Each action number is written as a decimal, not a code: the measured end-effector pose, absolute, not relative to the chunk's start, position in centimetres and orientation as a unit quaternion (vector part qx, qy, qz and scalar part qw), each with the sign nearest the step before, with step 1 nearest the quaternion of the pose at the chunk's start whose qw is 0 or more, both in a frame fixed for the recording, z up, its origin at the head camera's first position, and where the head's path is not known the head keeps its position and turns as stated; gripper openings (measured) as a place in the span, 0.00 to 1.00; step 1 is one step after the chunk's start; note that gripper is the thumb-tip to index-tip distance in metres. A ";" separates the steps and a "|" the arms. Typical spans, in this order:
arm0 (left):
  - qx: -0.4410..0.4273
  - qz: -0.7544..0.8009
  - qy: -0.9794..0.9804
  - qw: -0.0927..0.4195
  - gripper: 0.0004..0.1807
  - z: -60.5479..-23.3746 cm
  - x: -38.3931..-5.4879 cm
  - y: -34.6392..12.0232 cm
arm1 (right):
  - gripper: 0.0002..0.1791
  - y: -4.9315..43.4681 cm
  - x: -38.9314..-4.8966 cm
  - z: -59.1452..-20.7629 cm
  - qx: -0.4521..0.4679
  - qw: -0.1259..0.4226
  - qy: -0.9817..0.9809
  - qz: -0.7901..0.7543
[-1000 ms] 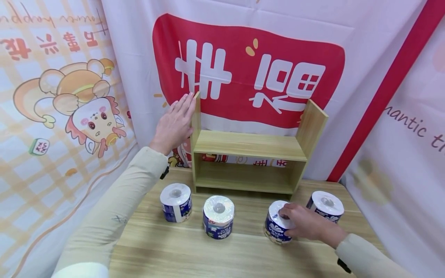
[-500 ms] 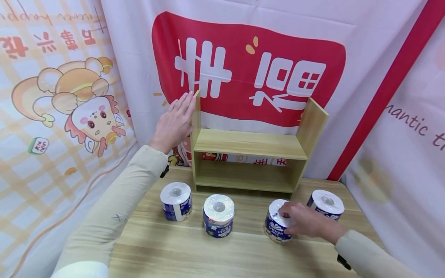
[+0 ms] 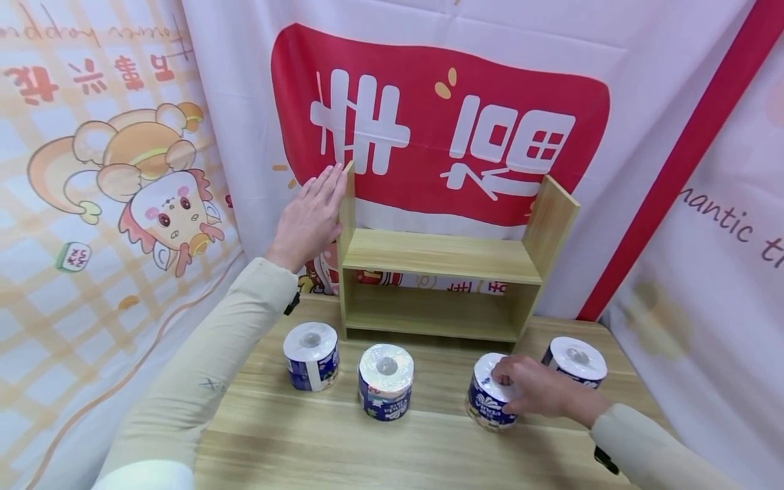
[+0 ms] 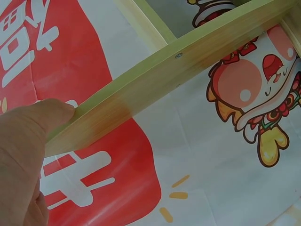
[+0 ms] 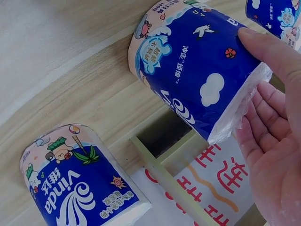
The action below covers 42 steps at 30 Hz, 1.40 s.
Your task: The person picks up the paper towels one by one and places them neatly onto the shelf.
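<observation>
Four rolls (image 3: pixel 386 393), one in the right hand (image 3: pixel 545 390), stand near one shelf (image 3: pixel 441 256)

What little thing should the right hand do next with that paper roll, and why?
Probably lift the roll slightly: the right hand grips it, thumb on its side, fingers at its top, and it seems to rest on the table. The left hand touches the side of the shelf, perhaps steadying it.

The right fingers (image 3: pixel 510 372) partly hide one roll (image 3: pixel 487 400), and both sleeves (image 3: pixel 211 364) are cropped.
</observation>
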<state>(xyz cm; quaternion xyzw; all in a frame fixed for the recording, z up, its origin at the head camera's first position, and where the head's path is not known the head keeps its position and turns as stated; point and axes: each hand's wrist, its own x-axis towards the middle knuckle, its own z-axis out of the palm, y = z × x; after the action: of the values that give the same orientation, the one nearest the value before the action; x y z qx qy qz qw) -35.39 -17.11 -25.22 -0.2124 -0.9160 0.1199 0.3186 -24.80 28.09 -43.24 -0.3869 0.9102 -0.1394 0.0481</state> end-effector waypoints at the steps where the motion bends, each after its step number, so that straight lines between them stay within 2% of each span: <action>1: -0.213 0.121 -0.916 0.318 0.51 -25.2 -35.4 -17.1 | 0.19 28.1 -24.8 -43.2 -0.386 0.049 0.910 -0.141; 42: -0.212 0.111 -0.920 0.310 0.51 -25.1 -35.4 -16.9 | 0.19 28.5 -24.6 -40.7 -0.410 0.065 0.899 -0.138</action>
<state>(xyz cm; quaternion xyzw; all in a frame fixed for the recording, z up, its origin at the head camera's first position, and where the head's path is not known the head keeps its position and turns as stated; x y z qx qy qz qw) -35.38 -16.93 -25.07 -0.2120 -0.9202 0.1109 0.3098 -24.63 28.49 -40.71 -0.4101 0.8992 -0.1378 0.0655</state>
